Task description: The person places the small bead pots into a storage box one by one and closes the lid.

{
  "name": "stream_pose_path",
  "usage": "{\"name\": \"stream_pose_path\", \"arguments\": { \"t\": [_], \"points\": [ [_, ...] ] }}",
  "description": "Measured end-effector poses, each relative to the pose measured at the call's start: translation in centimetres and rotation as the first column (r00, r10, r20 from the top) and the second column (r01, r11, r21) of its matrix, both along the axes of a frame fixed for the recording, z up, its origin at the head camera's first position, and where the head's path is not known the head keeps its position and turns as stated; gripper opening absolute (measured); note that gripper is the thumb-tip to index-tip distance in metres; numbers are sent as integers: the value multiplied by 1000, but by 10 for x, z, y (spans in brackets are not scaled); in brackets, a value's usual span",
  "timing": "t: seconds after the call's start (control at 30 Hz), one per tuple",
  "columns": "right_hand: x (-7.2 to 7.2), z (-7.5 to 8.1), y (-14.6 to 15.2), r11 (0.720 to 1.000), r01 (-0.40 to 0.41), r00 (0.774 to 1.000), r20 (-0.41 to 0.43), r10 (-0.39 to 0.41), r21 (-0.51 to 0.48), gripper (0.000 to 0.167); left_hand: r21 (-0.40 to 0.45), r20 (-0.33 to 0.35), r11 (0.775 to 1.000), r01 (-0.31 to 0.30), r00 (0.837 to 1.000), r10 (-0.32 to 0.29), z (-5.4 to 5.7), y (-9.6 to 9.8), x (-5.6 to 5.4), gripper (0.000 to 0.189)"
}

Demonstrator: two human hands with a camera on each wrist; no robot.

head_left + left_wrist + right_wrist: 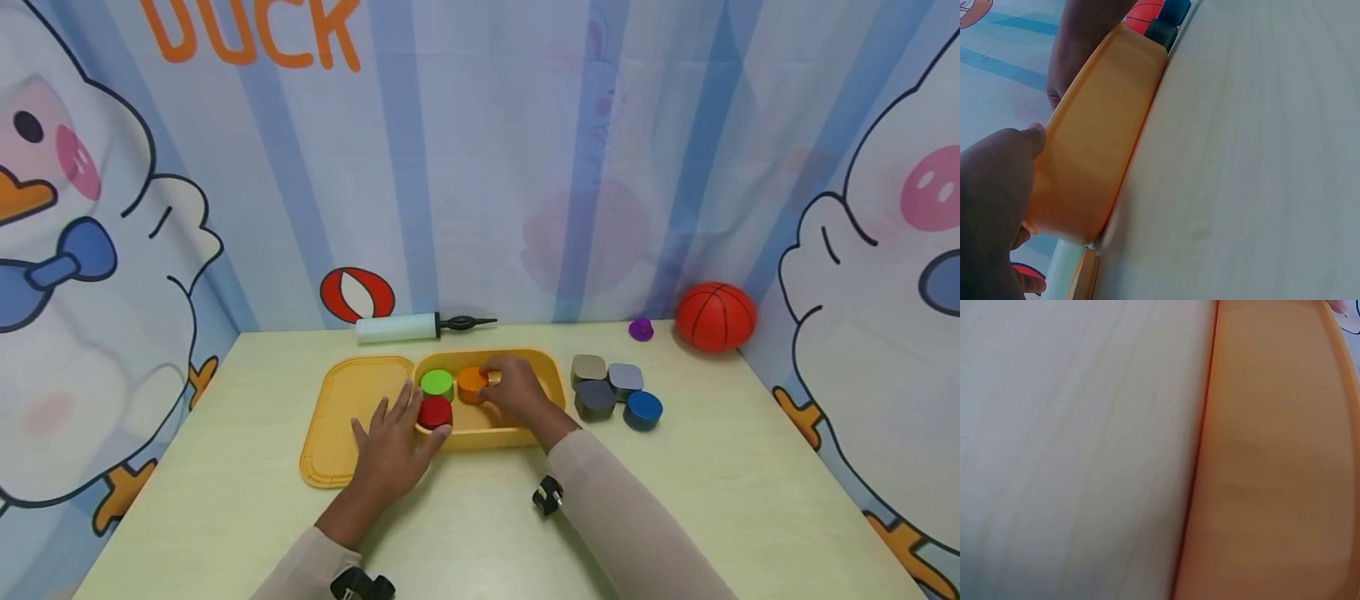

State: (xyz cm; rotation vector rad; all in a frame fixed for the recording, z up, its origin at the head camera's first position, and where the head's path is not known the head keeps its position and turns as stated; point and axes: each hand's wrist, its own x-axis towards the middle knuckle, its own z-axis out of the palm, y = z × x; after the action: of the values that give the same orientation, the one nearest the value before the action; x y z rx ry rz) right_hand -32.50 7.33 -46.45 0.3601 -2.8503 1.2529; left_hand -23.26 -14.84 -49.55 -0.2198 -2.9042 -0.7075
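Observation:
A yellow-orange box (491,437) stands on the table, with a green round piece (437,383), a red round piece (435,412) and an orange round piece (472,385) inside at the left. My right hand (517,390) reaches in over the box and pinches the orange piece from its right side. A small gold-coloured spot shows between its fingers. Fingers spread and mostly straight, my left hand (392,450) rests against the box's near left corner. Its thumb (1036,134) lies on the near rim. The right wrist view shows mostly the box's near wall (1279,450).
A flat yellow lid (330,433) lies left of the box, partly under the left hand. Several small grey, beige and blue pieces (596,400) sit to the right. Behind are a hand pump (397,327), a purple object (641,329) and a red ball (716,317).

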Motion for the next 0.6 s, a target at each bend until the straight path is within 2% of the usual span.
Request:
{"name": "stream_pose_path", "arguments": {
  "t": [0.33,0.6],
  "points": [
    [2,2,0,999,-25,1000,-4,25,-25,32,-11,-4,1000,-5,1000,5,-3,-1,-2,89],
    [-1,3,4,1000,-3,1000,12,3,-23,35,0,0,1000,1,1000,-1,-4,-1,-2,90]
  ]
}}
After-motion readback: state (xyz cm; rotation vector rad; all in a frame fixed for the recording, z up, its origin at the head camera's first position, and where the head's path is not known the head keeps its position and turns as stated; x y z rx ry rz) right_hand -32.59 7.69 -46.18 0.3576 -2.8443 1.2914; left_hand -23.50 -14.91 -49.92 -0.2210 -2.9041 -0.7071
